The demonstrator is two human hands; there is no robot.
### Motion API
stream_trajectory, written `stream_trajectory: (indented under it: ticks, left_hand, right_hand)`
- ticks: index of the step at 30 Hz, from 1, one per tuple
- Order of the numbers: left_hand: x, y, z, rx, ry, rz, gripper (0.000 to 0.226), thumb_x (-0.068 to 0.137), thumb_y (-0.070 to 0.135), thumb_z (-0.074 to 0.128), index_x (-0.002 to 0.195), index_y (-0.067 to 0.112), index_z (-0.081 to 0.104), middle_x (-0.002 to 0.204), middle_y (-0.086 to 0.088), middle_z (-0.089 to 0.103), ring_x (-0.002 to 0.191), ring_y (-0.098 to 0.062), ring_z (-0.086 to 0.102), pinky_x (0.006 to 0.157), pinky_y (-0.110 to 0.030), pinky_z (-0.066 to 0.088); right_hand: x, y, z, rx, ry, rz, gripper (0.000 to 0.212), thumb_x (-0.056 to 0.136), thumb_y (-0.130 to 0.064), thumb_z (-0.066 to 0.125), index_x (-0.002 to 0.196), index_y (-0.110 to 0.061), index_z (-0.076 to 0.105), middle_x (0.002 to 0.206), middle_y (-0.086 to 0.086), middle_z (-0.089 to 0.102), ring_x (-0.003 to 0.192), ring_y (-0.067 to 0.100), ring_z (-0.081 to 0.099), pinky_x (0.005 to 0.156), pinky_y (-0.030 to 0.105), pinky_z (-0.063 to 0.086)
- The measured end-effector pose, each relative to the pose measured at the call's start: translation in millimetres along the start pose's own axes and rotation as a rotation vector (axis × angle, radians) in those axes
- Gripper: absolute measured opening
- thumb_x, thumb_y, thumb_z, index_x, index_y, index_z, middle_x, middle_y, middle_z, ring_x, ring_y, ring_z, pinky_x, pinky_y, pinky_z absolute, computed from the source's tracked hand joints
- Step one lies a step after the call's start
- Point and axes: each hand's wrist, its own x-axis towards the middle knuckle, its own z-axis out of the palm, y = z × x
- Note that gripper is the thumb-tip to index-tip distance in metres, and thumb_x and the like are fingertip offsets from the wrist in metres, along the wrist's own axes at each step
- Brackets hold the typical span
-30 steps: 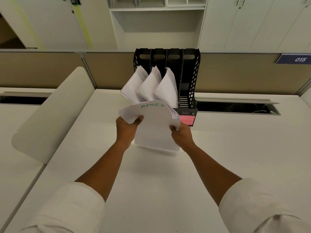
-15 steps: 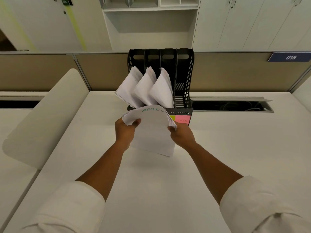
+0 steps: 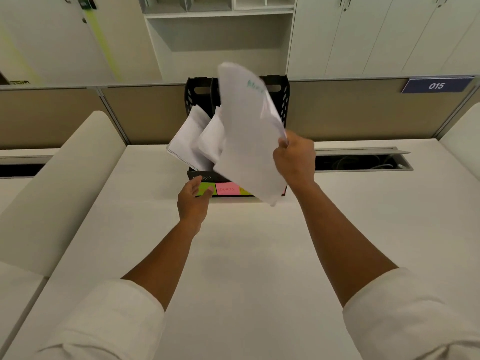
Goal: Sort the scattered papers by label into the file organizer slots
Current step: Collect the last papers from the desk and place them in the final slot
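White desk [image 3: 233, 268] under black file organizer [image 3: 197, 96].

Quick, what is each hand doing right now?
Left hand: open, holding nothing, at the front of the file organizer.
Right hand: gripping the stack of papers.

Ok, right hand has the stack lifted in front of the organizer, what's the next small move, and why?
Probably lower the stack into the organizer's rightmost slot. The right hand grips it by one edge, raised over that side; the left hand rests at the base; two left slots already hold papers.
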Motion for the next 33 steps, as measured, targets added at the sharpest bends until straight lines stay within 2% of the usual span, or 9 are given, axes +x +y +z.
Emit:
stream_trajectory:
  ticks: [5,7,10,13,16,20,24,28,33]
  left_hand:
    - [1,-16,6,0.345,-0.127,0.012,0.054,0.091,0.032,0.063,0.142,0.019,0.048,0.146,-0.006,0.048,0.134,-0.021,0.044,0.109,-0.038,0.039]
    - [2,-22,9,0.542,-0.224,0.017,0.058,0.095,0.038,0.056,0.147,0.018,0.04,0.151,-0.009,0.04,0.137,-0.026,0.039,0.111,-0.037,0.034]
    - [4,-30,14,0.776,-0.385,0.021,0.062,0.099,0.043,0.044,0.152,0.015,0.027,0.158,-0.007,0.027,0.142,-0.026,0.031,0.114,-0.035,0.026]
    - [6,-38,20,0.902,-0.48,0.042,0.061,0.102,0.043,0.036,0.154,0.013,0.02,0.161,-0.005,0.017,0.146,-0.024,0.024,0.118,-0.037,0.021]
    - [5,-45,28,1.031,-0.531,0.094,0.059,0.104,0.04,0.029,0.154,0.013,0.015,0.163,-0.005,0.007,0.149,-0.024,0.013,0.121,-0.043,0.013]
    - [5,-58,40,1.102,-0.59,0.132,0.057,0.105,0.036,0.025,0.154,0.013,0.012,0.163,-0.007,0.002,0.15,-0.023,0.005,0.12,-0.042,0.005]
    - [7,-71,51,1.147,-0.613,0.147,0.057,0.105,0.036,0.024,0.154,0.012,0.011,0.163,-0.008,-0.001,0.15,-0.023,0.001,0.12,-0.041,0.002]
    - [11,-81,59,1.155,-0.598,0.172,0.057,0.105,0.036,0.023,0.154,0.011,0.01,0.163,-0.008,-0.001,0.15,-0.023,-0.002,0.12,-0.041,0.001]
    - [14,-93,66,1.172,-0.591,0.208,0.059,0.104,0.039,0.022,0.154,0.01,0.007,0.163,-0.008,-0.003,0.15,-0.023,-0.004,0.12,-0.041,0.0]
  right_hand:
    - [19,-11,-10,0.113,0.179,0.061,0.031,0.079,-0.003,0.04,0.055,-0.021,0.031,0.052,-0.006,0.036,0.045,0.01,0.033,0.039,0.017,0.024]
    - [23,-10,-11,0.108,0.195,0.066,0.03,0.081,-0.003,0.041,0.058,-0.022,0.037,0.056,-0.004,0.039,0.049,0.01,0.036,0.042,0.016,0.026]
    - [27,-5,-9,0.073,0.221,0.054,0.016,0.086,-0.004,0.044,0.078,-0.008,0.057,0.067,0.001,0.051,0.056,0.011,0.045,0.044,0.014,0.031]
    - [33,2,-3,0.073,0.245,0.081,0.015,0.085,-0.002,0.043,0.08,-0.005,0.056,0.068,0.005,0.053,0.058,0.015,0.049,0.046,0.018,0.035]
    - [39,8,3,0.07,0.238,0.078,0.014,0.085,-0.002,0.043,0.078,-0.007,0.054,0.068,0.003,0.053,0.055,0.011,0.047,0.043,0.012,0.032]
    - [52,16,13,0.045,0.233,0.081,0.012,0.089,-0.005,0.047,0.084,-0.006,0.058,0.072,0.002,0.055,0.055,0.01,0.05,0.043,0.007,0.033]
    - [67,24,28,0.014,0.22,0.103,0.015,0.087,-0.002,0.046,0.091,0.001,0.06,0.076,0.008,0.058,0.063,0.015,0.053,0.049,0.018,0.042]
    - [78,30,42,0.005,0.209,0.096,0.011,0.083,-0.001,0.043,0.08,-0.002,0.053,0.069,0.003,0.05,0.054,0.012,0.045,0.04,0.009,0.031]
    - [91,39,60,0.006,0.202,0.093,0.011,0.087,-0.002,0.046,0.085,-0.007,0.056,0.077,0.001,0.055,0.066,0.015,0.054,0.045,0.006,0.033]
